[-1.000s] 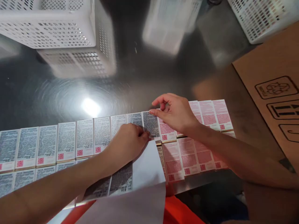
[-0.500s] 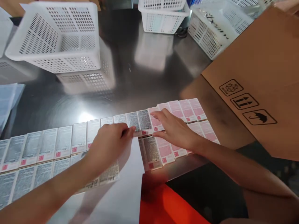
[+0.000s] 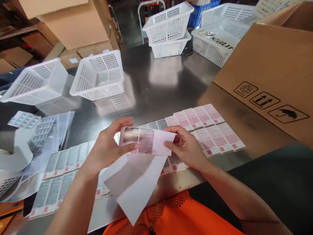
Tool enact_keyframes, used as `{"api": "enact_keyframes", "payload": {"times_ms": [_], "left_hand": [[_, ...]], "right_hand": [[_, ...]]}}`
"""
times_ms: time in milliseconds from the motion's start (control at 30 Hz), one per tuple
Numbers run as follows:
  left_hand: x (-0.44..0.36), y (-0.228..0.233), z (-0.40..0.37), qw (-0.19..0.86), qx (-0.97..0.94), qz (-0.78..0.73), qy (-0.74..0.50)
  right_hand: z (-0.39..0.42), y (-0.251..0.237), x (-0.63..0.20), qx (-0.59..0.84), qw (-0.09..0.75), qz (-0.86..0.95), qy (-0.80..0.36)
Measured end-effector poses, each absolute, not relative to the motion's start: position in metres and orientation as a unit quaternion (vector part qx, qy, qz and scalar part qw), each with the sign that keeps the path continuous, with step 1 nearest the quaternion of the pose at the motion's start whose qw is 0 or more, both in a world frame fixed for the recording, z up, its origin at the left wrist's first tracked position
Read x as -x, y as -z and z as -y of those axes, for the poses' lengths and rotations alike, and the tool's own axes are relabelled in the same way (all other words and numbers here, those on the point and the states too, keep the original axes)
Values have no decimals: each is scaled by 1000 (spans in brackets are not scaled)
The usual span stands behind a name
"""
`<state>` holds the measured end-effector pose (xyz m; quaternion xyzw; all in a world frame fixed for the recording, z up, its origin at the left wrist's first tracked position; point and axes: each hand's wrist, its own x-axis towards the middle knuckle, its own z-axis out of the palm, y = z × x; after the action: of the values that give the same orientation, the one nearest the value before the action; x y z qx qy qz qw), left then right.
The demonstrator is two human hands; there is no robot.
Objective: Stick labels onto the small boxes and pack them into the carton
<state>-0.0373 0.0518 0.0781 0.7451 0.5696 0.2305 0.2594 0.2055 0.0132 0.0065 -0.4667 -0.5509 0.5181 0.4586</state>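
Note:
A white sheet of labels (image 3: 160,142), bent over at the top with dark printed labels on the raised part, is held up between my two hands. My left hand (image 3: 106,148) grips the sheet's left end, thumb on the printed face. At the right end, my right hand (image 3: 184,147) pinches the blank edge between thumb and fingers. The rest of the sheet hangs down towards the table's front edge. Beneath my hands run two rows of small flat boxes, greyish on the left (image 3: 62,160) and pink on the right (image 3: 210,140); the sheet and hands hide the middle ones.
White plastic baskets (image 3: 105,88) stand at the back left, with more stacked baskets (image 3: 168,32) at the back. A large cardboard box (image 3: 269,65) fills the right side. More label sheets and a paper roll (image 3: 17,153) lie at the left on the metal table (image 3: 144,91).
My hands have moved from the boxes onto the label sheet, which is now raised and bent between them. The view has shifted, showing more of the left and back.

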Motion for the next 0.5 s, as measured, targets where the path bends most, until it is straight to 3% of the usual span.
{"api": "enact_keyframes", "payload": {"times_ms": [67,233,367,500], "left_hand": [[46,-74,-49,346,-685,-582,-268],[36,-73,-37,342,-686,-585,-266],[29,-77,-28,393,-699,-524,-286],[25,-72,-20,454,-645,-516,-336]], "right_hand": [[-11,-11,-207,480,444,614,-443],[-12,-28,-202,470,441,738,-200],[-15,-34,-196,430,463,759,-153],[-13,-37,-194,419,474,753,-181]]}}
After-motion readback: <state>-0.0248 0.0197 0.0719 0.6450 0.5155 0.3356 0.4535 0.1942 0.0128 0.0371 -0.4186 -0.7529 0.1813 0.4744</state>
